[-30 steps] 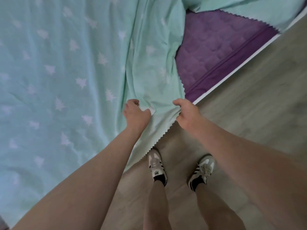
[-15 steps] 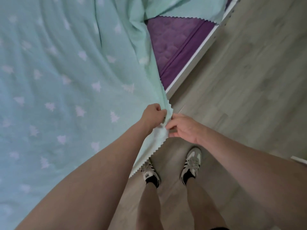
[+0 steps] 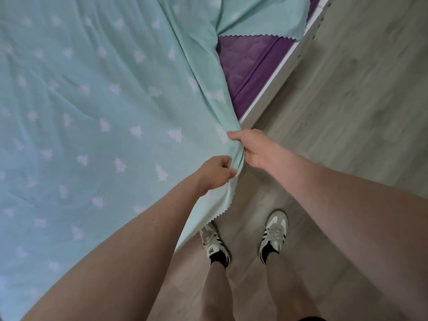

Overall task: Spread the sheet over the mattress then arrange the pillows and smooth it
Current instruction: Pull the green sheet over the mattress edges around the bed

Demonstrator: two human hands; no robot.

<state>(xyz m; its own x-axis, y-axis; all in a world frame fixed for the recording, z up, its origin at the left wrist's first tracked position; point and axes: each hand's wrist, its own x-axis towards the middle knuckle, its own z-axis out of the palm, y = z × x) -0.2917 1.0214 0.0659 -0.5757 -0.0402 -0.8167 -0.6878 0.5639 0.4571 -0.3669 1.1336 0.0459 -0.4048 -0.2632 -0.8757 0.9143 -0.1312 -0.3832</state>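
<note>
Sheet (image 3: pixel 97 107), mint cotton with white tree prints, lies wrinkled over most of the bed; its zigzag-cut edge hangs off the side by our legs. Left hand (image 3: pixel 214 173) is closed in a fist, pinching the sheet's edge. Right hand (image 3: pixel 251 147), just beside it, curls around a bunched fold of the same edge. Quilted purple mattress (image 3: pixel 243 63) shows bare at the corner, inside a white bed frame (image 3: pixel 278 72). Grey wood-plank floor (image 3: pixel 347 112) under our striped sneakers (image 3: pixel 273 235).
</note>
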